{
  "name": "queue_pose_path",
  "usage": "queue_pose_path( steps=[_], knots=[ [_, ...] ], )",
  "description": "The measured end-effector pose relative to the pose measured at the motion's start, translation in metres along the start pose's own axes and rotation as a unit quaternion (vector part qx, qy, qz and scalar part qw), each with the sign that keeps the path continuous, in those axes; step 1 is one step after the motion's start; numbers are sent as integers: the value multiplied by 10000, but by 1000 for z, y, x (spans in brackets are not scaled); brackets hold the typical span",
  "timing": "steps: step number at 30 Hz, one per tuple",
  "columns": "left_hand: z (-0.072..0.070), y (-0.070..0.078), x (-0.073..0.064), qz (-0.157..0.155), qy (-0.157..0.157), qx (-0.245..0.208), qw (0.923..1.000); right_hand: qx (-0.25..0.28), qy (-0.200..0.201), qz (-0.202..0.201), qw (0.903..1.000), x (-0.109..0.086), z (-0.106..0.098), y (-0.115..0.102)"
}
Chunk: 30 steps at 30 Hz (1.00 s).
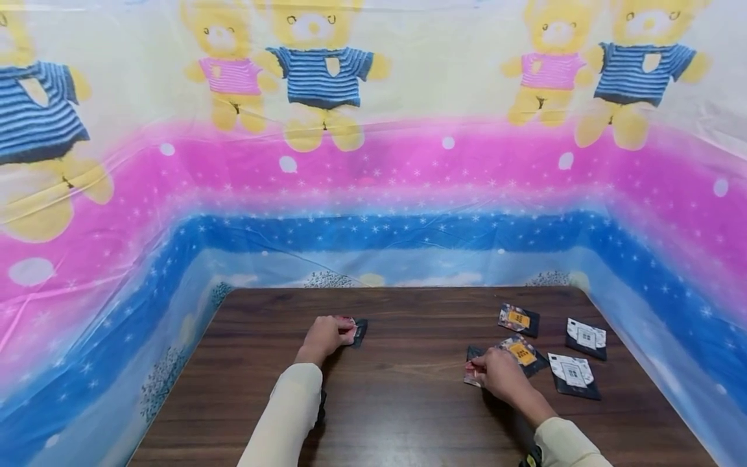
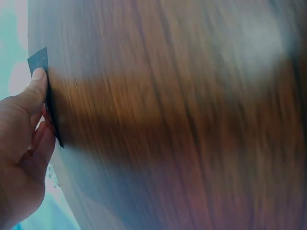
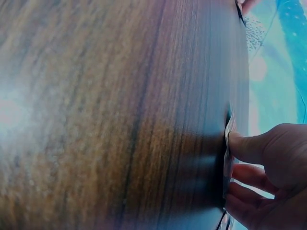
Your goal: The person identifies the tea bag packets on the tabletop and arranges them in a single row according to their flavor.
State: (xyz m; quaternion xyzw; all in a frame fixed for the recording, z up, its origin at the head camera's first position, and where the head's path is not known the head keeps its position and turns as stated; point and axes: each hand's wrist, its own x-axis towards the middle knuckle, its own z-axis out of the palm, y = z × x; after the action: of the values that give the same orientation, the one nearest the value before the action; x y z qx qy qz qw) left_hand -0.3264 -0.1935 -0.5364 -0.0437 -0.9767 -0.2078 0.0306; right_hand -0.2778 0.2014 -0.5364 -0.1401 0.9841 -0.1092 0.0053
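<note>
My left hand (image 1: 323, 336) pinches a small flat black-and-red packet (image 1: 360, 332) left of the table's middle. In the left wrist view the thumb lies on the dark side of that packet (image 2: 41, 59), close to the wood. Right of the middle, my right hand (image 1: 503, 371) pinches another black-and-red packet (image 1: 471, 376) between thumb and fingers. The right wrist view has this packet (image 3: 229, 127) nearly edge-on, low over the table. Just beyond the right hand lies a black packet with an orange label (image 1: 522, 353), partly covered by that hand.
A second orange-labelled packet (image 1: 518, 319) lies farther back. Two white-and-black packets, one behind (image 1: 586, 337) and one in front (image 1: 573, 374), lie to the right on the dark wooden table (image 1: 403, 402). A printed bear curtain (image 1: 385, 233) hangs around the back and sides.
</note>
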Motion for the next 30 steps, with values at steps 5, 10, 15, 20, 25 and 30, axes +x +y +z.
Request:
queue_pose_path(
  steps=[5,10,15,20,25,30],
  knots=[
    [-7,-13,-4,-223,64,-23,9997,47,-35,24,10000,-2,0,1],
    [-17,-23,-7,-270,195,73,9994,-7,11,-24,10000,-1,-1,3],
    [-26,-34,-9,-407,164,30,9990,11,107,-135,9999,0,0,5],
    [-34,-47,-15,-577,137,88,9982,24,199,-194,9996,0,0,6],
    [-38,-64,-20,-598,183,202,9978,-77,337,-287,9990,1,2,7],
    [-42,-76,-25,-624,123,335,9974,-19,333,-332,9989,1,3,7]
  ],
)
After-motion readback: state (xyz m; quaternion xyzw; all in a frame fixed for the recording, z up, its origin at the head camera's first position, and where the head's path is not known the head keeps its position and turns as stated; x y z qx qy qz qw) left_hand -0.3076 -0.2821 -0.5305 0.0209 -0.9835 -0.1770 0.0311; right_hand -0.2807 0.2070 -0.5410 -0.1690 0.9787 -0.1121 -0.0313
